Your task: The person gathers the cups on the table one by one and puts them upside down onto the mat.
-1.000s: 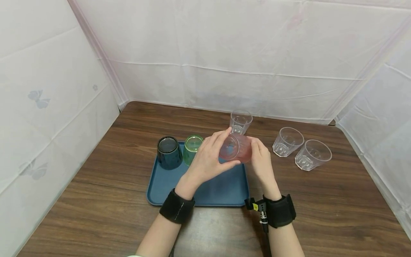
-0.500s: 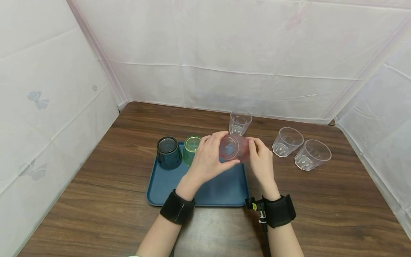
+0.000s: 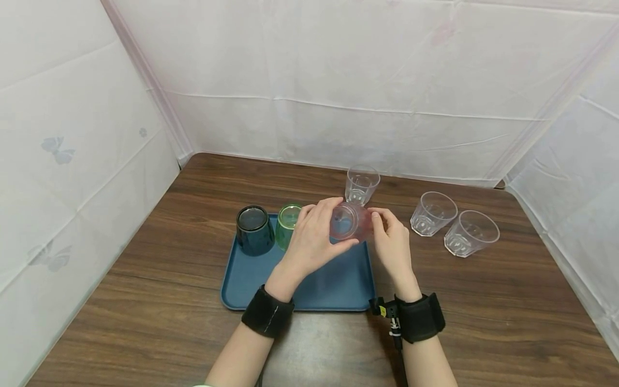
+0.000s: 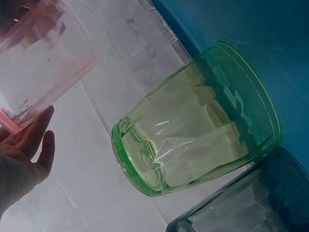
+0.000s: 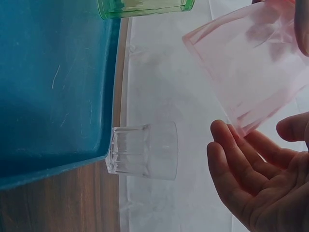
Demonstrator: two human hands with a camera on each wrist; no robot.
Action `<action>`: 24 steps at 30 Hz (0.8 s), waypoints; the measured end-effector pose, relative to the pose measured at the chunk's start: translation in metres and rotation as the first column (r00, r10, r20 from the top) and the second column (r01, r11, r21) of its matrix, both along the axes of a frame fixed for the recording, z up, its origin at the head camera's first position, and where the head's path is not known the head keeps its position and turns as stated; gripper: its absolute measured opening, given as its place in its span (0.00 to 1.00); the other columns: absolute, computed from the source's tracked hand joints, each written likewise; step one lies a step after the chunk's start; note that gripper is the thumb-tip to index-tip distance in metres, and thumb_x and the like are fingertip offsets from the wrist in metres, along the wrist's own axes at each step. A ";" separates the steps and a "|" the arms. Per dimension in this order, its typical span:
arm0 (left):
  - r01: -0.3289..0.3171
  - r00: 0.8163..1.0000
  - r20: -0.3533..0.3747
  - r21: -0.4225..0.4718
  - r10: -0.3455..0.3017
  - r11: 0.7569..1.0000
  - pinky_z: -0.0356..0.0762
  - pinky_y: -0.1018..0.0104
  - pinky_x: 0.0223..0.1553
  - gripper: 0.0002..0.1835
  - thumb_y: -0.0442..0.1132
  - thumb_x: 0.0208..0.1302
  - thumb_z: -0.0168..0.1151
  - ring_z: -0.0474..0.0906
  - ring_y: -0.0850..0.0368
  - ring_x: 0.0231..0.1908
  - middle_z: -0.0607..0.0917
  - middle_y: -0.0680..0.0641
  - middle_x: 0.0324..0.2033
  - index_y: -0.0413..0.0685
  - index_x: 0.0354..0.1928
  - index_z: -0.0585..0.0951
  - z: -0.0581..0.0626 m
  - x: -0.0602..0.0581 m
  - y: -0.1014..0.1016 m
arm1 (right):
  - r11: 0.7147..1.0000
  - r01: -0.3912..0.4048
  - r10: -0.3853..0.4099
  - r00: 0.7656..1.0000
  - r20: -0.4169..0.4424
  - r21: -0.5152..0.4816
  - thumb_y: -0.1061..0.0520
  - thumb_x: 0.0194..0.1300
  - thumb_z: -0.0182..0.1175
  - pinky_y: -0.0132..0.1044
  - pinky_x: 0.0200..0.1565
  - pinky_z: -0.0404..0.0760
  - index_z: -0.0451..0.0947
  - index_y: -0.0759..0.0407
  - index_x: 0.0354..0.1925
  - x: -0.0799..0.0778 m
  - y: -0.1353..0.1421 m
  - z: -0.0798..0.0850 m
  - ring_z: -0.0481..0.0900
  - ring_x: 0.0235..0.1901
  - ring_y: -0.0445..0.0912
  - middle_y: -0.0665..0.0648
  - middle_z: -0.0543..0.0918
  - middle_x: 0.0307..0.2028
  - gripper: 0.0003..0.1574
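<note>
A clear pink cup [image 3: 345,221] is held on its side above the blue tray, its base facing the head camera. The left hand [image 3: 311,236] grips it round the base end, fingers over the top and thumb underneath. At the cup's other end the right hand [image 3: 393,244] holds the edge between thumb and fingertips in the head view. In the right wrist view, its curled fingers [image 5: 241,169] touch a corner of the pink cup [image 5: 251,67]. A green cup [image 4: 183,130] stands upside down on the tray, just left of the left hand.
The blue tray [image 3: 333,279] lies on a brown wooden table [image 3: 159,279]. A dark blue-green cup [image 3: 254,231] stands upside down at its back left. Upright clear glasses stand behind the tray [image 3: 362,180] and to the right, one glass [image 3: 433,213] beside another glass [image 3: 471,234].
The right hand's fingers have drawn together at the edge of the pink cup, and the cup has turned slightly. The left hand's fingers have closed in a little. Everything else stays put.
</note>
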State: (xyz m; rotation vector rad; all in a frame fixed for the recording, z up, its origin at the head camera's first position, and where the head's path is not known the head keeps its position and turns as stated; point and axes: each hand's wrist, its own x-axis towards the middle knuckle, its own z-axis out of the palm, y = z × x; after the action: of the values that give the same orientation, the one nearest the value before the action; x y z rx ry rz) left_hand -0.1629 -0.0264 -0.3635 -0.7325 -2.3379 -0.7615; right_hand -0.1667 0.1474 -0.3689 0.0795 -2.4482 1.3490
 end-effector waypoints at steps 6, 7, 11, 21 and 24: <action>-0.022 0.999 0.029 -0.019 0.023 1.000 0.64 0.56 0.54 0.43 0.57 0.44 0.69 0.70 0.56 0.51 0.74 0.46 0.53 0.44 0.61 0.65 0.000 0.000 0.000 | 1.000 -0.008 0.008 1.000 0.007 -0.011 0.51 0.70 0.45 0.41 0.35 0.80 0.78 0.61 0.45 -0.001 0.000 0.000 0.80 0.32 0.44 0.58 0.83 0.37 0.19; -0.024 0.999 0.032 -0.022 0.025 0.999 0.64 0.56 0.54 0.43 0.56 0.44 0.69 0.70 0.56 0.51 0.74 0.46 0.53 0.44 0.61 0.65 0.000 0.000 0.000 | 1.000 -0.009 0.010 1.000 0.007 -0.012 0.51 0.70 0.45 0.41 0.35 0.80 0.78 0.61 0.45 -0.001 0.000 0.000 0.80 0.32 0.44 0.58 0.83 0.37 0.19; -0.032 0.999 0.035 -0.029 0.033 0.999 0.64 0.55 0.54 0.44 0.56 0.44 0.69 0.71 0.56 0.51 0.74 0.46 0.52 0.43 0.61 0.65 0.000 0.000 0.000 | 1.000 -0.012 0.012 1.000 -0.001 -0.003 0.50 0.70 0.45 0.41 0.35 0.79 0.78 0.61 0.45 -0.001 0.000 -0.001 0.80 0.34 0.45 0.59 0.83 0.37 0.20; -0.046 0.995 0.078 -0.121 0.056 0.992 0.65 0.55 0.52 0.44 0.57 0.42 0.70 0.73 0.54 0.48 0.74 0.46 0.52 0.43 0.60 0.66 -0.003 -0.001 0.000 | 1.000 -0.016 0.016 1.000 -0.016 0.022 0.50 0.70 0.45 0.41 0.32 0.74 0.77 0.59 0.46 -0.001 0.001 -0.002 0.79 0.38 0.47 0.58 0.81 0.38 0.19; -0.047 0.993 0.102 -0.147 0.062 0.988 0.65 0.55 0.51 0.44 0.58 0.43 0.69 0.74 0.54 0.47 0.75 0.46 0.52 0.43 0.60 0.67 -0.004 -0.001 0.000 | 1.000 -0.015 0.016 1.000 -0.021 0.026 0.50 0.70 0.45 0.41 0.31 0.74 0.77 0.59 0.46 -0.001 0.001 -0.002 0.79 0.37 0.46 0.59 0.80 0.38 0.19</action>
State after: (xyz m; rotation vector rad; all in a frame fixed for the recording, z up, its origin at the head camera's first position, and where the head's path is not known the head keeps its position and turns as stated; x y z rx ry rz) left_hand -0.1639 -0.0265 -0.3671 -0.7008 -2.5199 -0.6263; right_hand -0.1677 0.1487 -0.3707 0.1188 -2.4523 1.3169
